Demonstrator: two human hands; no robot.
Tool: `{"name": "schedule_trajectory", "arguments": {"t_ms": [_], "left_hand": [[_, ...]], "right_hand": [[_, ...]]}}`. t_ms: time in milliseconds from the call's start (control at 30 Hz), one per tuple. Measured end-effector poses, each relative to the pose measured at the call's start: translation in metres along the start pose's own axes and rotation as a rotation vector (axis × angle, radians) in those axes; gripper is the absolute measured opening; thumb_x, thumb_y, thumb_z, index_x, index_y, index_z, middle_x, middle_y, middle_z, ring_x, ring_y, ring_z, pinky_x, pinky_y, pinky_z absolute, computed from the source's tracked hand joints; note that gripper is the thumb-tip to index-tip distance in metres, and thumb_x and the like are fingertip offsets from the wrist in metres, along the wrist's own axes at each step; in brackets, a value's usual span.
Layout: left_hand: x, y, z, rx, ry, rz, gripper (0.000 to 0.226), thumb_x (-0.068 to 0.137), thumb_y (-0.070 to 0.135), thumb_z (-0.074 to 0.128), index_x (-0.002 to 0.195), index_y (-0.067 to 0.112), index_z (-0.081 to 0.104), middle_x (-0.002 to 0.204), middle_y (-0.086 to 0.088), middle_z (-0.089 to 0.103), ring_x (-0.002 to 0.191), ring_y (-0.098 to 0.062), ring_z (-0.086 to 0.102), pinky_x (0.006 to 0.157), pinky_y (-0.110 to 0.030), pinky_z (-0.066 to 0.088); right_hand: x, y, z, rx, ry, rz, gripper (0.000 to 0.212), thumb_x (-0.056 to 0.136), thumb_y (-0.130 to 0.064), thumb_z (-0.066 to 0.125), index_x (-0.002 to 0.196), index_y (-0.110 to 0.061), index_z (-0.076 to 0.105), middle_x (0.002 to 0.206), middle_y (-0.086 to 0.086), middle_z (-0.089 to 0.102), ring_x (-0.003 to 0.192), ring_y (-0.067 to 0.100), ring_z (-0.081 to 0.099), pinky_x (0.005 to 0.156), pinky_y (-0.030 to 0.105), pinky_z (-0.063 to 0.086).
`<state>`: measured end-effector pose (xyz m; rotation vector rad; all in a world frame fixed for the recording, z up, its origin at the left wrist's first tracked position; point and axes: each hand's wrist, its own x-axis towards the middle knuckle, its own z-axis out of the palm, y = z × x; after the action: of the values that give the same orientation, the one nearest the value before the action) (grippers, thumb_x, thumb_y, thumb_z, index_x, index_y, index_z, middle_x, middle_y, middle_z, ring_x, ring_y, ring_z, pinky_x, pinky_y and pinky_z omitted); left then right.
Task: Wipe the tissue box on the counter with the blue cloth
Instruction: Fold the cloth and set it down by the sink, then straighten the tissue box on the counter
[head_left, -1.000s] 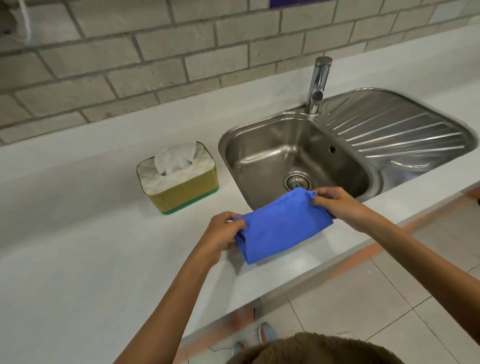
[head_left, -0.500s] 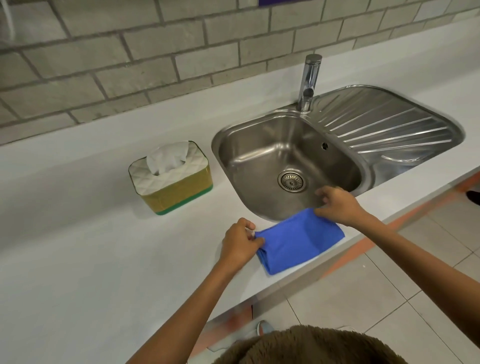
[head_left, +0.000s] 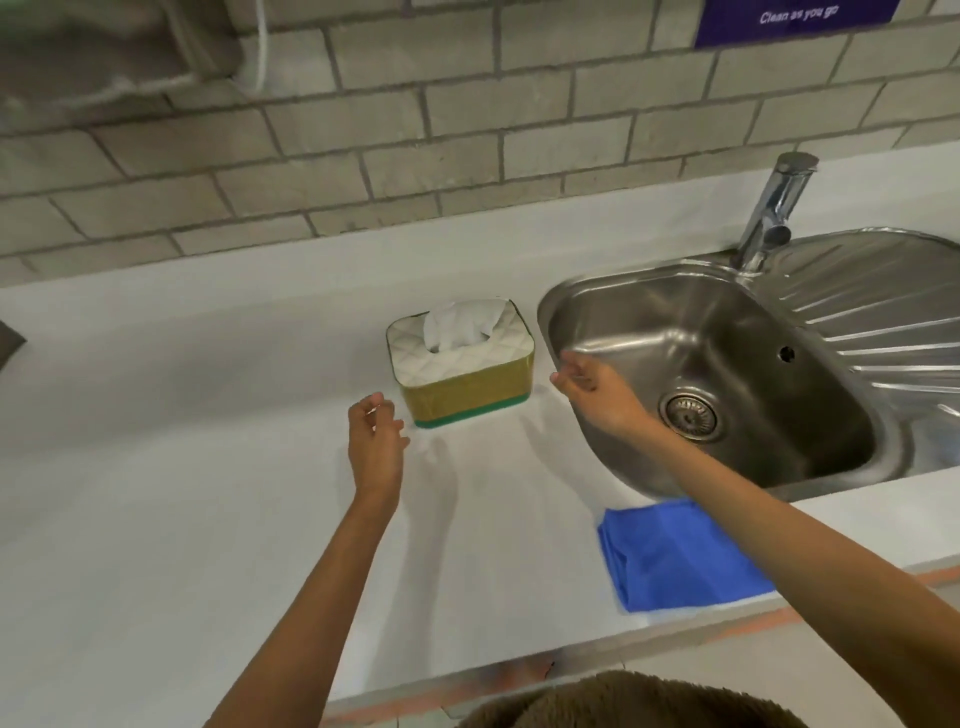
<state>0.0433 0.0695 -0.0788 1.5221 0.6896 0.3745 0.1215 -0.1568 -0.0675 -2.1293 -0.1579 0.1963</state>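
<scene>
A: What's different from half a second back?

B: Both hands were pinching the blue cloth then. Now they've let go of it. It lies folded on the counter by the front edge, behind the right hand and partly under the right forearm, just in front of the sink.

A: And the hands themselves?

B: They've gone forward to the tissue box, one on each side. The left hand sits just beside the box's near-left corner, fingers loosely spread and curled a little, empty. I can't tell whether a fingertip touches the box; it looks slightly apart.

A: The right one?

B: The right hand is just to the right of the box, over the sink's left rim, palm turned toward the box, fingers open and holding nothing. There's a clear gap between it and the box's side.

A: So the box is between them?

B: Yes, between the two hands and a bit farther forward, upright on the counter, with a white tissue poking out of its top. Both forearms stretch out from the lower edge of the view, angled in toward it.
</scene>
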Motion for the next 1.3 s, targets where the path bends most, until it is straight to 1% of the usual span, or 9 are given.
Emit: {"name": "schedule_trajectory", "arguments": {"t_ms": [133, 267, 433, 533, 700, 800, 933, 1067, 1300], "left_hand": [[0.025, 0.003, 0.002, 0.014, -0.121, -0.061, 0.039, 0.098, 0.029, 0.03, 0.133, 0.015, 0.04, 0.118, -0.004, 0.046, 0.107, -0.021, 0.048, 0.095, -0.037, 0.041], [0.041, 0.007, 0.009, -0.095, -0.219, -0.14, 0.042, 0.096, 0.031, 0.029, 0.131, 0.012, 0.044, 0.117, -0.005, 0.052, 0.097, -0.019, 0.055, 0.076, -0.027, 0.047], [0.068, 0.017, 0.021, -0.119, -0.234, -0.121, 0.03, 0.096, 0.031, 0.027, 0.109, 0.02, 0.052, 0.097, 0.003, 0.058, 0.084, -0.006, 0.057, 0.063, -0.022, 0.046], [0.092, 0.025, 0.03, -0.088, -0.228, -0.114, 0.033, 0.097, 0.033, 0.025, 0.111, 0.021, 0.052, 0.104, 0.002, 0.056, 0.092, -0.012, 0.056, 0.073, -0.025, 0.047], [0.134, 0.033, 0.046, -0.011, -0.219, -0.124, 0.035, 0.097, 0.038, 0.023, 0.12, 0.023, 0.045, 0.114, 0.001, 0.05, 0.106, -0.02, 0.049, 0.09, -0.034, 0.04], [0.156, 0.036, 0.056, -0.014, -0.228, -0.125, 0.034, 0.097, 0.038, 0.025, 0.121, 0.024, 0.046, 0.116, 0.001, 0.05, 0.107, -0.02, 0.049, 0.092, -0.035, 0.039], [0.177, 0.039, 0.069, -0.003, -0.246, -0.108, 0.038, 0.097, 0.037, 0.026, 0.125, 0.022, 0.045, 0.119, 0.002, 0.049, 0.112, -0.021, 0.048, 0.091, -0.035, 0.038], [0.19, 0.04, 0.076, -0.011, -0.25, -0.108, 0.033, 0.097, 0.038, 0.026, 0.119, 0.025, 0.046, 0.118, 0.002, 0.049, 0.11, -0.021, 0.048, 0.086, -0.032, 0.037], [0.205, 0.044, 0.085, -0.012, -0.25, -0.096, 0.032, 0.098, 0.036, 0.026, 0.121, 0.025, 0.044, 0.116, 0.003, 0.046, 0.105, -0.017, 0.046, 0.083, -0.03, 0.036]], "right_hand": [[0.031, -0.001, 0.021, 0.066, -0.068, 0.03, 0.057, 0.093, -0.027, 0.049, 0.142, -0.006, 0.028, 0.141, 0.019, 0.044, 0.127, 0.028, 0.047, 0.093, 0.026, 0.038], [0.049, 0.001, 0.029, 0.064, -0.062, -0.083, 0.038, 0.095, -0.016, 0.045, 0.129, -0.001, 0.048, 0.125, 0.018, 0.06, 0.115, 0.025, 0.057, 0.088, 0.021, 0.04], [0.076, -0.004, 0.033, 0.105, -0.067, -0.088, 0.035, 0.095, -0.016, 0.044, 0.124, 0.002, 0.053, 0.122, 0.02, 0.062, 0.115, 0.029, 0.057, 0.101, 0.036, 0.043], [0.099, -0.01, 0.038, 0.118, -0.07, -0.068, 0.035, 0.096, -0.018, 0.042, 0.123, 0.002, 0.054, 0.121, 0.016, 0.063, 0.113, 0.024, 0.058, 0.097, 0.03, 0.045], [0.135, -0.017, 0.048, 0.183, -0.028, -0.077, 0.029, 0.095, -0.015, 0.044, 0.116, -0.001, 0.059, 0.1, 0.007, 0.062, 0.089, 0.016, 0.057, 0.059, 0.0, 0.039], [0.156, -0.018, 0.051, 0.196, 0.022, -0.066, 0.028, 0.094, -0.014, 0.046, 0.114, 0.001, 0.059, 0.095, 0.007, 0.062, 0.074, 0.008, 0.055, 0.056, -0.002, 0.037], [0.175, -0.015, 0.052, 0.192, 0.054, -0.087, 0.029, 0.094, -0.014, 0.047, 0.117, 0.001, 0.058, 0.106, 0.016, 0.065, 0.089, 0.015, 0.056, 0.06, -0.003, 0.038], [0.188, -0.013, 0.05, 0.188, 0.035, -0.106, 0.03, 0.094, -0.017, 0.046, 0.117, -0.001, 0.058, 0.108, 0.017, 0.066, 0.09, 0.015, 0.056, 0.064, 0.0, 0.041], [0.209, -0.015, 0.049, 0.099, 0.01, -0.087, 0.035, 0.095, -0.027, 0.043, 0.12, -0.005, 0.057, 0.111, 0.016, 0.067, 0.092, 0.02, 0.058, 0.08, 0.029, 0.043]]}}
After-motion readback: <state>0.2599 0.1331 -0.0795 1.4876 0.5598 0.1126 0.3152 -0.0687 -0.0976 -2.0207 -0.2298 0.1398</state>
